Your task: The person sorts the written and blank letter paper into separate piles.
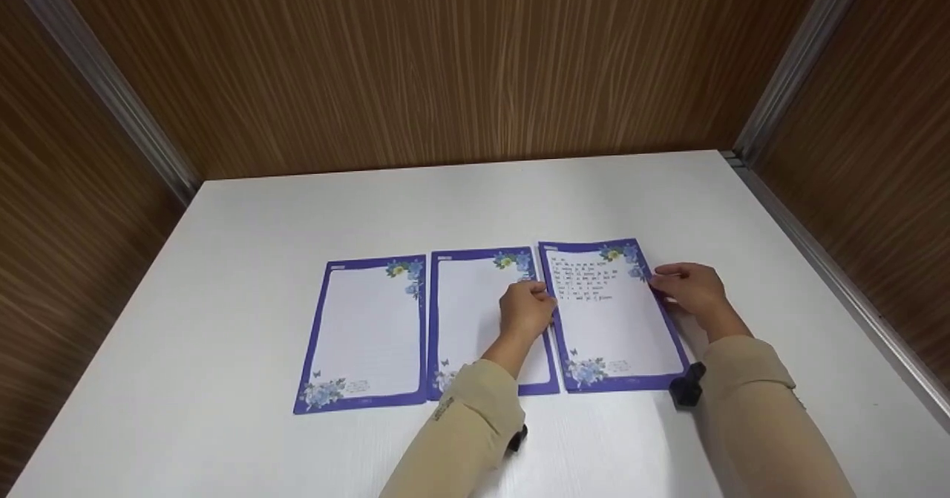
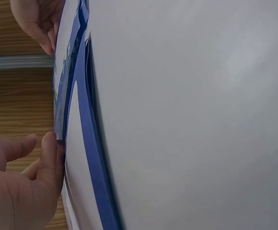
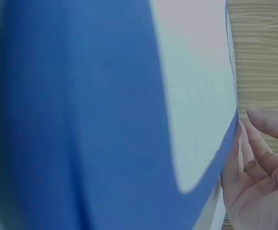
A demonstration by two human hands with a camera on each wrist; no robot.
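Note:
Three purple-bordered sheets of letter paper with blue flower prints lie side by side. The right sheet [image 1: 623, 335] has lines of handwriting at its top; no writing shows on the left sheet [image 1: 367, 327] or the visible part of the middle sheet [image 1: 471, 290]. My left hand [image 1: 527, 310] is over the middle sheet, its fingertips touching the written sheet's left edge. At that sheet's right edge, my right hand [image 1: 694, 290] touches with its fingers. In both wrist views, each thumb stands apart from the fingers. My left forearm covers part of the middle sheet.
All the sheets lie on a white table [image 1: 223, 260]. Brown wood-grain panels [image 1: 475, 60] close in the back and both sides, with metal strips [image 1: 805, 60] at the corners. Black wrist devices [image 1: 686, 387] sit at both cuffs.

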